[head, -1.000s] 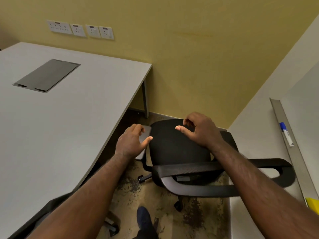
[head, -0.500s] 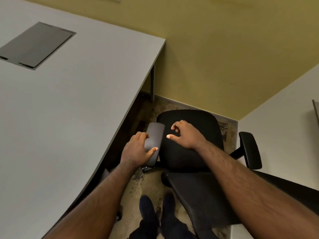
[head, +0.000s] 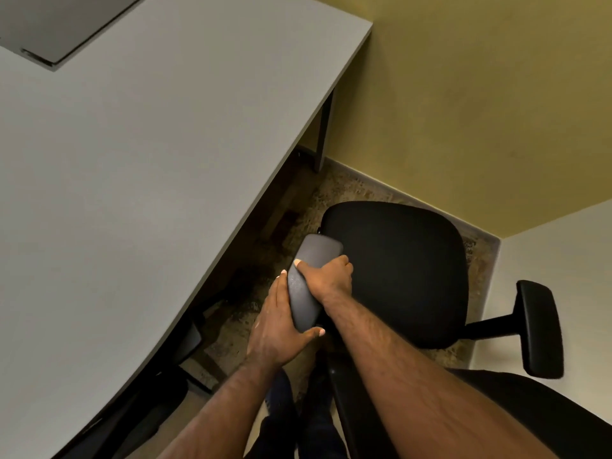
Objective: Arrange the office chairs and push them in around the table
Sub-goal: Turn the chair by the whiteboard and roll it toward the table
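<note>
Nearest, dark shoes [head: 278,425] on the patterned carpet [head: 351,190]. Above them, left hand [head: 278,329] and right hand [head: 331,276], each grip closed around the grey left armrest [head: 314,260] of the black office chair [head: 397,270]. Seat beside the grey table [head: 149,177] edge, not under it; right armrest [head: 539,326] toward the white wall. Beyond, yellow wall [head: 480,94].

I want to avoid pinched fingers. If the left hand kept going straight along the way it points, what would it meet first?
Probably the table's edge: the left hand, gripping the grey armrest, points up-left toward it over bare floor. Depth is unclear; it might pass underneath.
</note>
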### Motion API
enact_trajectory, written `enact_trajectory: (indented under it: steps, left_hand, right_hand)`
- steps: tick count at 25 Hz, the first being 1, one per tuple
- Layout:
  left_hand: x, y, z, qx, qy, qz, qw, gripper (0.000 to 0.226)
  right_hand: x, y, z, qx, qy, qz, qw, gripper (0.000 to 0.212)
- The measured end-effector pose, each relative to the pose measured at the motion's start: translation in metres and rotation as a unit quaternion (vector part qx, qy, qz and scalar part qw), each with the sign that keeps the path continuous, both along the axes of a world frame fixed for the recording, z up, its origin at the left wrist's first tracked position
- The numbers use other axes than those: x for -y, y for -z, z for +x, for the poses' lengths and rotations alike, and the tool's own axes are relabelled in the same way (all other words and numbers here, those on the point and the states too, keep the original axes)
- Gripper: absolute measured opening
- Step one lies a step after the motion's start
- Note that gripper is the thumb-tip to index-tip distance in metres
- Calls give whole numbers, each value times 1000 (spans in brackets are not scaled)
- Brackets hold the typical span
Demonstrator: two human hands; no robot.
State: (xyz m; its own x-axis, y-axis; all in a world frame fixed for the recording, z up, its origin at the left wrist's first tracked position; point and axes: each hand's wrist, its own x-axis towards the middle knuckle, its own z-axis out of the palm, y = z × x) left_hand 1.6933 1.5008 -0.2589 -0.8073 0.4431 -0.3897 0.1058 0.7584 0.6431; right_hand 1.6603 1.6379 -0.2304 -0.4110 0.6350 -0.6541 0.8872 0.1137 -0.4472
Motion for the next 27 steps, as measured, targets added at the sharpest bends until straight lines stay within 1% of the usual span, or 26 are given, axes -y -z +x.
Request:
enact_trajectory:
  steps: [2, 4, 7, 9, 11, 13, 15, 17, 19, 20, 23, 27]
  left_hand:
    - [-3, 4, 0, 21, -29, 19, 999, 137]
    - [-6, 6, 2, 28, -53, 27, 998, 136]
    - [-11, 3, 10, 30, -78, 13, 996, 134]
    - [-18, -1, 19, 38, -119, 7, 992, 133]
    - [-30, -6, 29, 55, -175, 7, 983, 133]
    - [-39, -9, 35, 64, -202, -18, 977, 132]
    - [-41, -7, 36, 57, -193, -27, 979, 132]
    - [-37, -6, 32, 43, -176, -22, 983, 134]
    - [-35, -5, 28, 26, -160, -23, 986, 137]
    - [-36, -4, 27, 21, -155, -24, 987, 138]
    - [-38, -2, 25, 15, -155, -19, 988, 139]
    - [-39, 6, 22, 17, -150, -15, 988, 139]
  right_hand:
    - [4, 9, -7, -7, 32, -7, 999, 105]
    - [9, 15, -11, -15, 49, -7, 999, 112]
    - [14, 22, -13, -44, 36, 7, 998, 109]
    - [13, 26, -14, -59, 1, 18, 998, 106]
    - [11, 29, -15, -64, -62, 31, 996, 108]
    - [10, 31, -15, -74, -108, 42, 990, 107]
    - [5, 33, -13, -99, -103, 23, 989, 100]
    - [-7, 37, -10, -133, -57, -55, 988, 95]
    - [-19, 41, -7, -145, -6, -140, 979, 91]
    - [-22, 44, -6, -145, 6, -159, 977, 89]
    - [-22, 51, -9, -158, 15, -153, 975, 84]
    - [-22, 57, -12, -161, 26, -138, 977, 87]
